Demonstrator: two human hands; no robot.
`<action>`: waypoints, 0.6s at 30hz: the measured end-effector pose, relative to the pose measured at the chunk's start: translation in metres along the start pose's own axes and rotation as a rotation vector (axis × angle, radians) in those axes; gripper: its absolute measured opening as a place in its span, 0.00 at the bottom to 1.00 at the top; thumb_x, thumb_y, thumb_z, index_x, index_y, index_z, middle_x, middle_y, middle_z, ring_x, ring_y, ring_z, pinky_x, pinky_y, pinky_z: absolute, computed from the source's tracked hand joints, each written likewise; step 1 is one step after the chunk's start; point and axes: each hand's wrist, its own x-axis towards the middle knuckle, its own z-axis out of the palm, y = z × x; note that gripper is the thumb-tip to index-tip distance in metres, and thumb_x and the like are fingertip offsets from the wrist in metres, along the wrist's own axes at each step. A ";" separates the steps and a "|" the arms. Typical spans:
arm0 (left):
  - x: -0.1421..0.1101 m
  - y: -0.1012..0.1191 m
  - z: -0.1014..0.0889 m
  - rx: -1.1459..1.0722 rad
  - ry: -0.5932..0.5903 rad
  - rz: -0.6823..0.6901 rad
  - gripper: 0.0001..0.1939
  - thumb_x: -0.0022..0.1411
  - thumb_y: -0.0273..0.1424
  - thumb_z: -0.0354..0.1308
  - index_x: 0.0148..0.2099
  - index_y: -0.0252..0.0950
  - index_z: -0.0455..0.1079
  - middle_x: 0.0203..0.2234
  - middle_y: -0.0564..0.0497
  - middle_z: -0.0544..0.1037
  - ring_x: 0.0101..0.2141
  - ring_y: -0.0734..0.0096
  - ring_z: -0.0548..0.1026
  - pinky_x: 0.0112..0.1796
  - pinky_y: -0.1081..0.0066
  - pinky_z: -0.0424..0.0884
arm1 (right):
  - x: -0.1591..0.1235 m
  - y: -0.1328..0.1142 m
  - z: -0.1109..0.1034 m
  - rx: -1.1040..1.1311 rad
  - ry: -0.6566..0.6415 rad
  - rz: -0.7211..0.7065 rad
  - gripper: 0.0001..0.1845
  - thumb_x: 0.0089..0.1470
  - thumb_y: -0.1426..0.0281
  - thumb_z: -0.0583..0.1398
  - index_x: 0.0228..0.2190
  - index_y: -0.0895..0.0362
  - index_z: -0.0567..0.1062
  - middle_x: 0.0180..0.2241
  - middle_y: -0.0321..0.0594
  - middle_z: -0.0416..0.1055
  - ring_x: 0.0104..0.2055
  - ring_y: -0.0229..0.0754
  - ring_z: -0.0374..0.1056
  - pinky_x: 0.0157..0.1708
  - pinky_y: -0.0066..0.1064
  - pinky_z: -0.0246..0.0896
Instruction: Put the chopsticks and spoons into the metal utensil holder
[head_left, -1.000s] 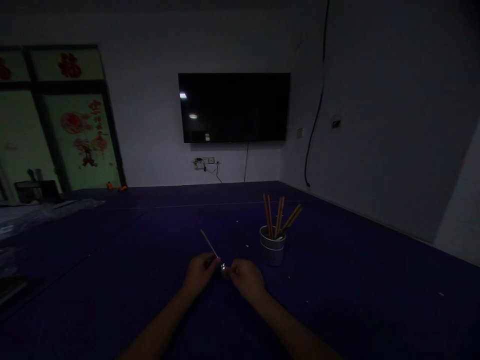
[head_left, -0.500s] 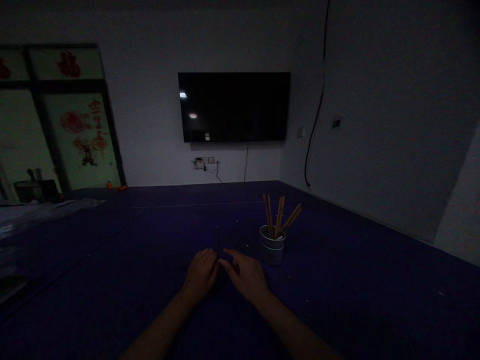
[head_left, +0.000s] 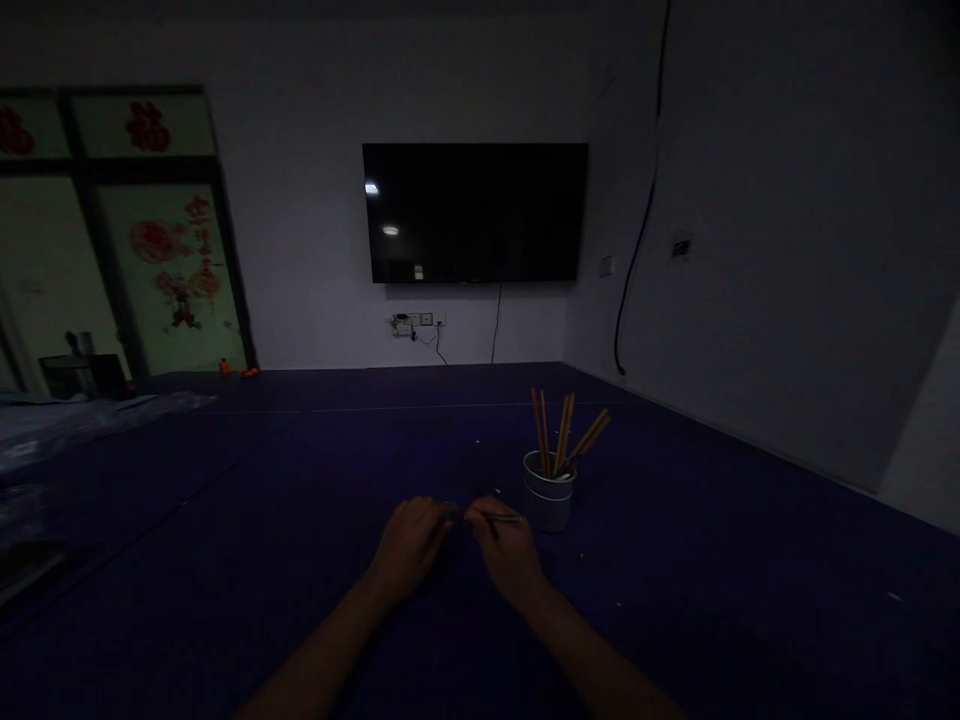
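My right hand point(head_left: 511, 555) is closed around a thin pencil-like stick point(head_left: 505, 518), which points rightward across the fingers. Close beside it on the left, my left hand point(head_left: 411, 540) has its fingers curled together, with a small dark shape at the fingertips that is too dim to name. A narrow gap separates the two hands, low over the dark blue surface point(head_left: 360, 460). Just right of my right hand stands a grey cup point(head_left: 549, 505), holding several thin wooden sticks point(head_left: 562, 435) that lean outward.
Small white bits lie scattered on the surface. Clear plastic wrapping point(head_left: 112, 420) and a dark box point(head_left: 82, 376) are at the far left, with small orange objects point(head_left: 248, 373) near the back edge. A television point(head_left: 476, 213) hangs on the wall behind.
The stick stood upright between my hands and now lies sideways in my right hand, whose fingers have closed on it. My left hand has shifted slightly right. The view has turned slightly left.
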 end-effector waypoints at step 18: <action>-0.003 -0.008 0.007 -0.121 -0.024 -0.114 0.16 0.65 0.36 0.44 0.44 0.38 0.70 0.36 0.46 0.78 0.39 0.65 0.74 0.44 0.62 0.68 | 0.027 0.031 -0.070 -0.512 0.500 0.434 0.36 0.59 0.48 0.39 0.35 0.60 0.75 0.31 0.49 0.75 0.32 0.46 0.69 0.30 0.31 0.53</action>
